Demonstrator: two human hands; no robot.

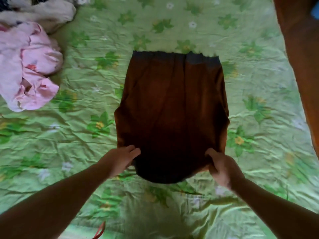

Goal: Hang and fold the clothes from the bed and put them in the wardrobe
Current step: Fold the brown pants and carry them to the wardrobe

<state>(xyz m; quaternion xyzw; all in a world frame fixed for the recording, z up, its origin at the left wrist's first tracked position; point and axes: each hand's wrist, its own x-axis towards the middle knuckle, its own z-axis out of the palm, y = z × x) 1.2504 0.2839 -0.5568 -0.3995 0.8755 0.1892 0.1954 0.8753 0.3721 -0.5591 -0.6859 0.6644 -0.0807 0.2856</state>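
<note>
A brown garment [172, 104] with a grey band along its far edge lies flat in the middle of the bed, folded into a long narrow shape. My left hand [120, 161] grips its near left corner, fingers curled under the cloth. At the near right corner my right hand [222, 166] pinches the fabric, thumb on top. The near edge is lifted slightly off the bed and looks dark in shadow.
The bed wears a wrinkled green flowered sheet [86, 135]. A crumpled pink garment [29, 69] and a cream one [48, 12] are piled at the far left. A brown wooden board [300, 57] runs down the right edge. Something red [100, 232] pokes in at the bottom.
</note>
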